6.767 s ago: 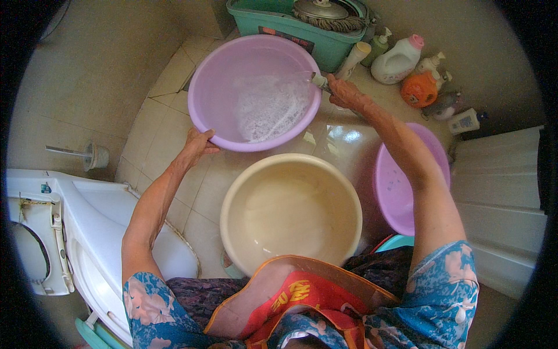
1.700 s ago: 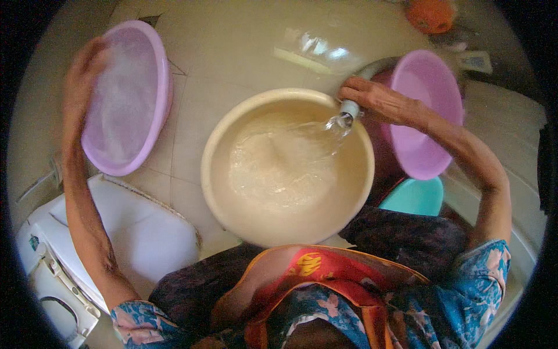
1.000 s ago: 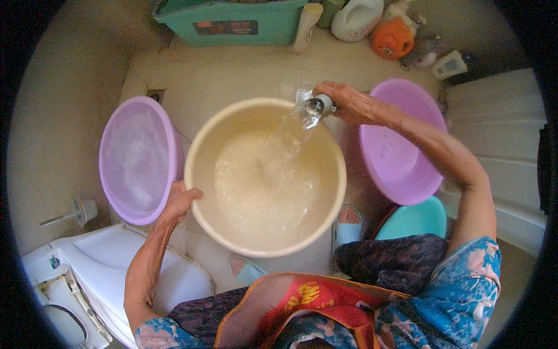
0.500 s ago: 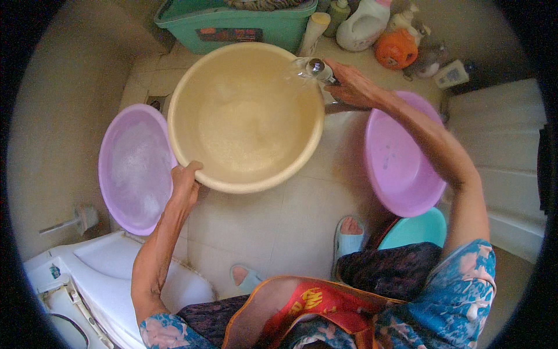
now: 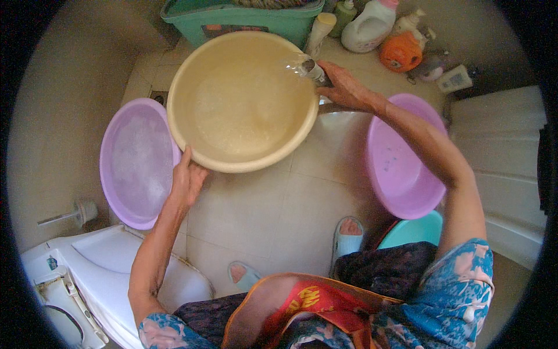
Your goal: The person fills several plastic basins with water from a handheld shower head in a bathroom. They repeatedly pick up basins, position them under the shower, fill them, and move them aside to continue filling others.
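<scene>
A large yellow basin (image 5: 244,164) stands on the floor in front of me, with some water over its bottom. My left hand (image 5: 188,179) is at its near left rim, one digit up against the edge and the others below it. In my right hand (image 5: 347,87) is a short silver water nozzle (image 5: 314,71), held over the far right rim. Clear water (image 5: 297,66) runs from the nozzle into the basin. Part of the nozzle is hidden behind my fingers.
A purple basin (image 5: 106,168) with cloudy, foamy water touches the yellow one. At right are a pink basin (image 5: 401,174) and a teal basin (image 5: 415,230). A green tub (image 5: 290,23) and several bottles (image 5: 366,29) line the back. A white toilet (image 5: 116,253) sits lower left.
The yellow basin has shifted slightly away from me, its near rim now higher in view. My left hand has moved from over the rim to its outer side. Water keeps running from the nozzle.
</scene>
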Demonstrator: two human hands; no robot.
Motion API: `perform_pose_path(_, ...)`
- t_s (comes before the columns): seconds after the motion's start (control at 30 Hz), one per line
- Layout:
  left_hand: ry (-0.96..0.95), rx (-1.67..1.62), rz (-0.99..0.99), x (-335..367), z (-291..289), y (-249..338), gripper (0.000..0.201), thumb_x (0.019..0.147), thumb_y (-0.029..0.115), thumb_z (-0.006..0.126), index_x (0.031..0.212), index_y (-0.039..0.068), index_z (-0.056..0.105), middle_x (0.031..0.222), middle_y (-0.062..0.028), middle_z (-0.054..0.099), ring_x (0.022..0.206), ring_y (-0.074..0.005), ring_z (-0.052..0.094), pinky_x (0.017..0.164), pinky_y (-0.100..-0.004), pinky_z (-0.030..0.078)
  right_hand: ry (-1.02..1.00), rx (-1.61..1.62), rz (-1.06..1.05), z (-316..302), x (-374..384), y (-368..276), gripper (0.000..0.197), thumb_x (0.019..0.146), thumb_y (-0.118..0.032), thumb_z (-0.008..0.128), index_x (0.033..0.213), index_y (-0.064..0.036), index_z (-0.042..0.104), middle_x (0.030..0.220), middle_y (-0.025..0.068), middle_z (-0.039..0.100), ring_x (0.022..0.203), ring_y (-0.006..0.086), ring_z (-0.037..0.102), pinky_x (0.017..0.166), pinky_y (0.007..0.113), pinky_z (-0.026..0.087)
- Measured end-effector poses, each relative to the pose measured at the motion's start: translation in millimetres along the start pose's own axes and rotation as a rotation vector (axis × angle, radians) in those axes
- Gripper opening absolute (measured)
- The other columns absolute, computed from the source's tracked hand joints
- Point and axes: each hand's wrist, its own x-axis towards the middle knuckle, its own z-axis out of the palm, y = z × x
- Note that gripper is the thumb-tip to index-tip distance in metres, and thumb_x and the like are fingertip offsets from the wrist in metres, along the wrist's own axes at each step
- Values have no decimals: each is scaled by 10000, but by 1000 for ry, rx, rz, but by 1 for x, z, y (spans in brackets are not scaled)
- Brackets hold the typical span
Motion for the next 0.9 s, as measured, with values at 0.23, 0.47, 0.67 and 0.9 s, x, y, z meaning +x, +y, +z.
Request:
perform_pose_path(0.23, 379, 197, -312, -84, -69, -25, 702, 892, 448, 506, 1382, 38, 215, 1270, -246, 370, 1098, -353, 503, 920, -424, 452, -84, 312, 190, 8, -2, 13, 575, 757, -203, 671, 1238, 9, 439, 1159, 200, 568, 1044, 299, 562, 889, 403, 443)
perform_pose_path(0.47, 425, -270, 22, -60, -72, -46, 742, 892, 458, 495, 1356, -24, 174, 1268, -335, 349, 1143, -404, 470, 934, -476, 450, -38, 225, 173, 20, 3, 33, 530, 752, -138, 666, 1223, 0, 466, 1111, 174, 599, 985, 282, 584, 880, 398, 447)
perform_pose_path(0.67, 465, -644, 429, -63, -76, -37, 452, 955, 182, 348, 1270, -115, 216, 1298, -336, 315, 1210, -434, 373, 1017, -484, 381, -166, 198, 205, 17, 5, 30, 485, 767, -162, 664, 1199, -17, 498, 1078, 139, 620, 957, 263, 591, 879, 390, 445)
perform_pose_path(0.9, 329, 640, 448, -92, -107, -41, 399, 937, 80, 312, 1265, -145, 276, 1313, -294, 352, 1209, -334, 397, 1021, -447, 370, -187, 146, 173, 16, 8, 37, 524, 772, -208, 668, 1206, 10, 471, 1103, 182, 597, 979, 268, 576, 870, 402, 442)
